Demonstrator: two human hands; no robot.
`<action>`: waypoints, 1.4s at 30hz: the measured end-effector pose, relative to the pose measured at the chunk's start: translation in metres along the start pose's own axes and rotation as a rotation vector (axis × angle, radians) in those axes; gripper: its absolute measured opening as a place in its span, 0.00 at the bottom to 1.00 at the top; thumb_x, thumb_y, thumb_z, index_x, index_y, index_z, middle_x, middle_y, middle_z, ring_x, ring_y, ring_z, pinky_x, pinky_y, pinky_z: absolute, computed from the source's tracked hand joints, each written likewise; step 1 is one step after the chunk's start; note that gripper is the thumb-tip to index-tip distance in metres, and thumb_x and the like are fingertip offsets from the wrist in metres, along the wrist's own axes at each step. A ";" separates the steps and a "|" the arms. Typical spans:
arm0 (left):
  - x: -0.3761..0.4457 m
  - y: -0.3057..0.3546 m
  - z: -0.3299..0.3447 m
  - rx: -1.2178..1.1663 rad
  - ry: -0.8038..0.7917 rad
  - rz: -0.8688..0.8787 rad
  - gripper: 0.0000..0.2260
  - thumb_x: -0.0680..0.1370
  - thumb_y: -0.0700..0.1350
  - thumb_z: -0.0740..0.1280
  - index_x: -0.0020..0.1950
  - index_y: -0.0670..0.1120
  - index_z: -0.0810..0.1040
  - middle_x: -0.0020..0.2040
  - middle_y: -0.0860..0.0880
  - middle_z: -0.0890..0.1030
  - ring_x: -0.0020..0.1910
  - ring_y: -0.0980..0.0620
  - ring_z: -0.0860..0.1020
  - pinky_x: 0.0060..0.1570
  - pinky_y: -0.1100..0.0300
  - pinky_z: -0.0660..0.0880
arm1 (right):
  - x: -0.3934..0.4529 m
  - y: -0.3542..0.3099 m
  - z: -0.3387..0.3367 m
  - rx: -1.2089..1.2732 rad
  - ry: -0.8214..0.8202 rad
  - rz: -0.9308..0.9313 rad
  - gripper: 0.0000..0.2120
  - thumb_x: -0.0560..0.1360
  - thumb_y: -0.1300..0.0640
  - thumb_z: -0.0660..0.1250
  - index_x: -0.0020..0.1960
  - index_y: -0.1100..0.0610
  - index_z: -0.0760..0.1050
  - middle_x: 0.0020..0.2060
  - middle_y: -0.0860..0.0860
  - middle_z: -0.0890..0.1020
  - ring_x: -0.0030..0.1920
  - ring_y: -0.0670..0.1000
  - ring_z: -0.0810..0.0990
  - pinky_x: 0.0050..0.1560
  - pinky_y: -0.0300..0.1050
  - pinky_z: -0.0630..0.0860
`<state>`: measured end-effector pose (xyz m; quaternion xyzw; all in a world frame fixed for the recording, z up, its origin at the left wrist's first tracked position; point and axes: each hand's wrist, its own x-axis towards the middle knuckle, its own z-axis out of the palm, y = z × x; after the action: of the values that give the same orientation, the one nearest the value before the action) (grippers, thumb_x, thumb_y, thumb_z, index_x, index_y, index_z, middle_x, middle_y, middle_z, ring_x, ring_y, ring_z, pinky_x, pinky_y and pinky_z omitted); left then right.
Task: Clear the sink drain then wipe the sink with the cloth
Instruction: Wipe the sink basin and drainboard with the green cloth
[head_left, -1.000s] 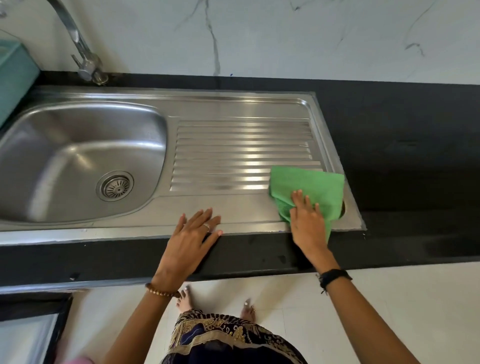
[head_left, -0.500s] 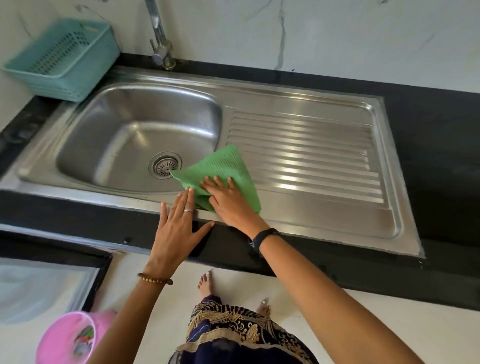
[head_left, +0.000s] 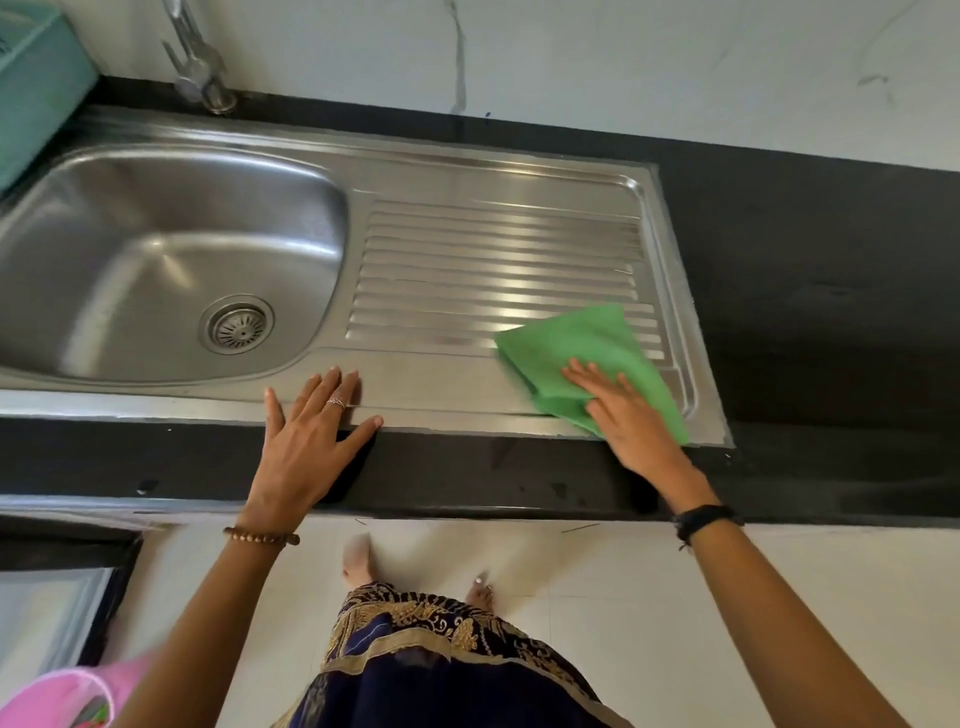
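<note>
Cloth: half a second back the green cloth (head_left: 592, 364) sat at the basin's near right edge; it had slid over to the near right corner of the drainboard (head_left: 498, 260).
Right hand: the right hand (head_left: 623, 415) lay flat on the cloth, fingers straight, pressing it to the steel (not gripping).
Left hand: the left hand (head_left: 306, 441) was about where it was before, spread open on the sink's front rim and the black bench (head_left: 810, 291), holding nothing.
Sink: the steel sink (head_left: 156, 260) bowl looked bare apart from the drain strainer (head_left: 238, 325); couldn't spot anything sitting on it.
Containers: teal basket (head_left: 36, 88) at far left, contents out of sight; pink tub (head_left: 67, 696) on the floor, something colourful inside, too blurry to name.
Around: tap (head_left: 197, 62) behind the bowl, nothing blocking the cloth.
</note>
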<state>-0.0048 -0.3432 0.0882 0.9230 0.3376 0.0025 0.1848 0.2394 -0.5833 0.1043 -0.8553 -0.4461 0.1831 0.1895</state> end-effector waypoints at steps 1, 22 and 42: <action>0.000 0.002 0.001 0.010 0.000 -0.001 0.28 0.78 0.59 0.54 0.76 0.51 0.53 0.77 0.49 0.54 0.77 0.50 0.50 0.72 0.42 0.36 | -0.007 0.011 -0.006 -0.020 0.021 0.039 0.22 0.81 0.64 0.54 0.74 0.53 0.60 0.74 0.49 0.60 0.76 0.50 0.55 0.75 0.45 0.46; -0.017 -0.055 -0.025 -0.012 0.046 -0.067 0.25 0.79 0.55 0.56 0.75 0.50 0.57 0.77 0.48 0.56 0.77 0.50 0.50 0.73 0.44 0.37 | 0.024 -0.137 0.078 -0.102 0.040 0.105 0.21 0.83 0.58 0.48 0.76 0.53 0.57 0.76 0.52 0.59 0.76 0.53 0.55 0.75 0.59 0.45; -0.026 -0.206 -0.108 0.117 -0.127 -0.174 0.26 0.80 0.56 0.46 0.76 0.51 0.45 0.78 0.48 0.43 0.76 0.49 0.40 0.74 0.42 0.39 | 0.138 -0.253 0.130 -0.485 -0.332 -0.272 0.30 0.75 0.32 0.45 0.75 0.36 0.42 0.77 0.46 0.49 0.77 0.52 0.47 0.73 0.64 0.42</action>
<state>-0.1669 -0.1776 0.1217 0.8976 0.4038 -0.0916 0.1513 0.0748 -0.3136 0.0965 -0.7665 -0.6119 0.1814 -0.0724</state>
